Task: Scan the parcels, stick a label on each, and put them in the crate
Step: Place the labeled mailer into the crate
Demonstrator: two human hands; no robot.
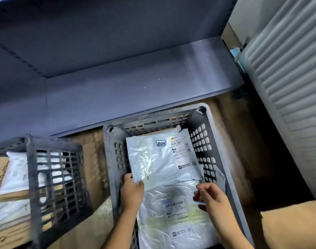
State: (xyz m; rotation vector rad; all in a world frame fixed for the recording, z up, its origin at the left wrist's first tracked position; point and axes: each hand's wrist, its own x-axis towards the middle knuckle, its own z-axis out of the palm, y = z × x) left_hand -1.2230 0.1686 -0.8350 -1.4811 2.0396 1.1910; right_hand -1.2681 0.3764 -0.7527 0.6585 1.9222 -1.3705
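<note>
- Far left: dark crate [45, 169], tilted in view and blurred. A white mailer [13, 173] and a box [1, 177] lie inside. Probably the stock waiting for scan and label, though that is a guess.
- Above and behind: blue shelf [135, 83], with the floor showing below its front edge.
- Centre: grey crate [108, 159] on the floor, the drop-off point.
- Left hand [133, 188]: inside the crate by its left wall, fingers and thumb pinching the near-left corner of the parcel [153, 159].
- The parcel is a white poly bag lying flat at the far end of the crate. Its label [182, 150] faces up near its far-right corner.
- Its near edge overlaps a lower parcel [171, 212], which fills the near half of the crate and also shows a printed label.
- Right hand [212, 196]: over the lower parcel, near the top parcel's near-right corner, fingers loosely curled. It seems to hold nothing. I cannot tell whether it touches the plastic.
- Far right: ribbed shutter [288, 87].

Step in hand, as I judge it: placing. The parcel looks labelled and is already down in the crate, so only settling it remains.

The next move calls for the left hand to let go of the corner, both hands to lift clear of the crate walls, then a reach left for an unprocessed parcel.
</note>
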